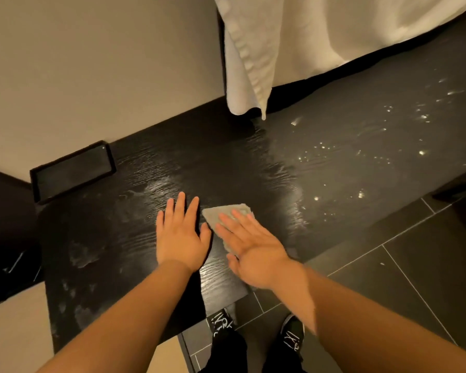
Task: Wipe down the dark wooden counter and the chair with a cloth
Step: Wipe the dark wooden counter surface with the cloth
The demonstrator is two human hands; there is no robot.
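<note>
The right hand (249, 244) lies spread flat on the one cloth (228, 214), pressing it to the counter (213, 162) near the front edge; the left hand (182, 232) is spread open, palm down on bare wood just left of it, holding nothing. The wipe looks partway done: streaky sheen marks the middle, pale smudges remain at the near left, and bright droplets dot the far right, so both ends seem left to do. No chair is in view, so that part cannot be judged. Otherwise there is one phone (72, 172) leaning at the far left wall and one white towel (293, 44) hanging above the far edge.
</note>
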